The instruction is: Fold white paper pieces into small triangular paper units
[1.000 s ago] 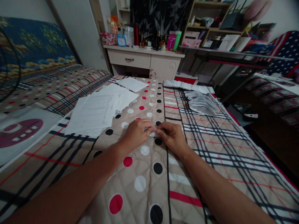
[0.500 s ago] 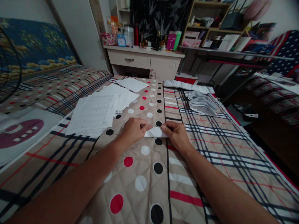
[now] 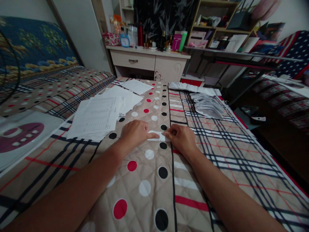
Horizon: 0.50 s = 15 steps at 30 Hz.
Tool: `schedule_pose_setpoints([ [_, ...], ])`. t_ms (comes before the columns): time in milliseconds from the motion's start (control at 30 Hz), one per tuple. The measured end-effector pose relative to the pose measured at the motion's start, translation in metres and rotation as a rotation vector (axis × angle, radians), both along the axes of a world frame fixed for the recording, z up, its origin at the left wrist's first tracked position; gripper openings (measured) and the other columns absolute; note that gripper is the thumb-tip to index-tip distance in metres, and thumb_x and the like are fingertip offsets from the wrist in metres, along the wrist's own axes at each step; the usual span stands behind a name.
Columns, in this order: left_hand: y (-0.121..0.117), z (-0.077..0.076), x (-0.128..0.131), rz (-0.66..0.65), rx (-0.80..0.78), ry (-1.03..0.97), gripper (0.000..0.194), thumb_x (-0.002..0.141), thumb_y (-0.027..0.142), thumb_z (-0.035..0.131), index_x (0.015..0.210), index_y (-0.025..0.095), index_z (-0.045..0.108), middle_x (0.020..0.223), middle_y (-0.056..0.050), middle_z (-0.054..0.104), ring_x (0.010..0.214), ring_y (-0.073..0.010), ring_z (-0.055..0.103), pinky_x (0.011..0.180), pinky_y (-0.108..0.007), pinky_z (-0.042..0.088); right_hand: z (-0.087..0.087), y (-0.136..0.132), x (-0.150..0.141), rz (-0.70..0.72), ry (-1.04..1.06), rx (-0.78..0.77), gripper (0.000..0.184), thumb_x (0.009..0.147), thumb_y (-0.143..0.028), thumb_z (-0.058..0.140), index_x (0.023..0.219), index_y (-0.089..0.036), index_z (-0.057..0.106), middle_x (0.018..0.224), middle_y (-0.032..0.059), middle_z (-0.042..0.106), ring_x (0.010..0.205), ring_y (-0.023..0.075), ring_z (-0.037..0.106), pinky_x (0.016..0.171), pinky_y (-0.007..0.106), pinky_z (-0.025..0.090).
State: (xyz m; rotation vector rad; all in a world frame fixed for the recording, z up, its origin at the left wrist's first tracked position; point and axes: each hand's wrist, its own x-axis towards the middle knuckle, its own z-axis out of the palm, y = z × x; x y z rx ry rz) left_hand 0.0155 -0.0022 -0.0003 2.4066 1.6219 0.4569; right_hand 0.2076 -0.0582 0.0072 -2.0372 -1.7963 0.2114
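A small folded strip of white paper (image 3: 161, 138) lies low over the quilted bedspread, between my two hands. My left hand (image 3: 135, 132) has its fingers curled at the strip's left end, and its thumb stretches along the paper's face. On the other end, my right hand (image 3: 182, 138) pinches the paper between thumb and bent fingers. The fingertips behind the strip are hidden. Left of my hands is a spread pile of white sheets (image 3: 94, 116), the top one printed with a table. Beyond my right hand lies a stack of folded papers (image 3: 207, 106).
A long row of folded paper (image 3: 193, 87) lies behind that stack. At the left edge is a clear plastic bag (image 3: 51, 124) with a purple print. A dresser (image 3: 132, 61) with bottles and a blue clock (image 3: 125, 40) stands past the bed's far end.
My left thumb has slid rightward and now lies flat along the strip, toward my right thumb. My right hand has shifted slightly left. The view has moved a little.
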Motion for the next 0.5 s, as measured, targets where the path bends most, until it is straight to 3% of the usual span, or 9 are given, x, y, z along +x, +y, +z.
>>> schedule_pose_setpoints([
  [233, -0.004, 0.002, 0.002, -0.055, 0.007, -0.039, 0.053, 0.054, 0.069, 0.076, 0.053, 0.022, 0.053, 0.049, 0.001, 0.043, 0.048, -0.0143, 0.039, 0.051, -0.028, 0.016, -0.001, -0.002, 0.0, 0.073, 0.026, -0.007, 0.03, 0.068, -0.048, 0.077, 0.08, -0.022, 0.068, 0.072, 0.0033, 0.068, 0.062, 0.0175, 0.055, 0.055, 0.027, 0.026],
  [500, -0.003, -0.008, -0.007, -0.19, -0.106, -0.27, 0.036, 0.072, 0.054, 0.071, 0.064, 0.019, 0.067, 0.059, 0.002, 0.059, 0.053, -0.0111, 0.047, 0.051, -0.025, 0.025, -0.012, -0.004, 0.005, 0.22, 0.327, 0.078, 0.024, 0.072, -0.038, 0.075, 0.071, -0.02, 0.059, 0.062, -0.0037, 0.056, 0.057, 0.012, 0.047, 0.053, 0.025, 0.03],
])
